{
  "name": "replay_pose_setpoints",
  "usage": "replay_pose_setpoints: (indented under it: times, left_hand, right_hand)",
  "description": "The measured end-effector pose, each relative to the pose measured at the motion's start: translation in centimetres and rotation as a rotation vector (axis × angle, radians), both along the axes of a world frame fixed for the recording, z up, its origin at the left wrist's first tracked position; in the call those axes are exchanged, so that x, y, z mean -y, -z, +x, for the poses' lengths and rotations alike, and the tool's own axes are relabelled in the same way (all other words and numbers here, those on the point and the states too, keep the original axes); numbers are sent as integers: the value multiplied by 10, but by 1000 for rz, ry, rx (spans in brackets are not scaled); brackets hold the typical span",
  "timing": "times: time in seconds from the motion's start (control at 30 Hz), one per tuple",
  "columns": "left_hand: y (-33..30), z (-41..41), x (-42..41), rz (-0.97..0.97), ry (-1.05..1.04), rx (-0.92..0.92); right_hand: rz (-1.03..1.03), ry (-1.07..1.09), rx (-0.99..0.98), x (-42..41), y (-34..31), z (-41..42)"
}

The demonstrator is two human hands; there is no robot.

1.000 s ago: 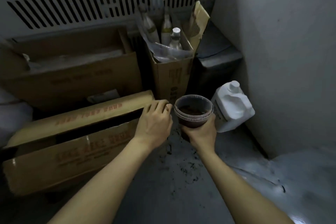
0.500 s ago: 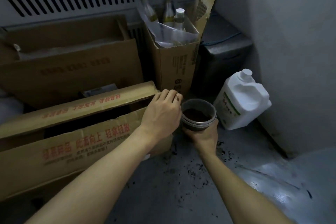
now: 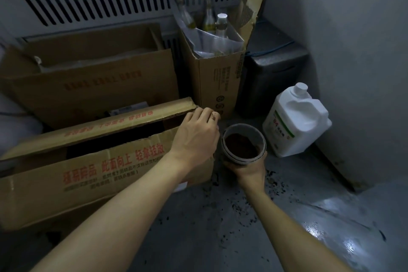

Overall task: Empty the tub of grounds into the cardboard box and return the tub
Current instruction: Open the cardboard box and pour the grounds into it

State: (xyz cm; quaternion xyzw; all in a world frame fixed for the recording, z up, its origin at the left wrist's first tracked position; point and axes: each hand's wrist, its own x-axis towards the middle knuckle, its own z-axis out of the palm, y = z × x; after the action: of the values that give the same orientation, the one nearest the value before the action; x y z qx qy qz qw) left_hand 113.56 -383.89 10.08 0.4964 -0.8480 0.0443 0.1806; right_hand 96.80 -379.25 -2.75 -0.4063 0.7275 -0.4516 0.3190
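A round clear tub (image 3: 244,144) with dark brown grounds in its bottom is upright in my right hand (image 3: 249,169), which grips it from below and the near side. It hangs just right of a low cardboard box (image 3: 106,170) printed with red characters. The box's far flap (image 3: 123,121) is raised a little, leaving a dark slot along the top. My left hand (image 3: 196,137) rests on the box's right end, fingers curled over the flap's corner.
A white plastic jug (image 3: 297,120) stands on the floor to the right, by the wall. Behind are a tall carton of bottles (image 3: 217,73), a dark bin (image 3: 271,73) and a larger open cardboard box (image 3: 92,79). Spilled dark grounds (image 3: 240,203) speckle the wet grey floor.
My view has shifted and come closer to the boxes. The tub has stayed upright beside the box's right end. My left hand has kept hold of the flap's corner.
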Motion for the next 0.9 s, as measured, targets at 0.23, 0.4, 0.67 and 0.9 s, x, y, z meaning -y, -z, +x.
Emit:
replay_pose_setpoints:
  times: [0.23,0.4,0.67,0.9]
  left_hand:
    - [-6,13,-3,-9,-7,-15]
    - [-9,31,-15,-2,-11,49]
    - [-38,80,-30,3,-144,-23]
    - [-47,132,-48,-16,-259,22]
  right_hand:
    - [79,153,-30,-19,-27,-17]
    - [-122,246,-178,3,-83,-16]
    - [-409,-307,-366,34,-153,65]
    - [-505,-674,-749,20,-167,134]
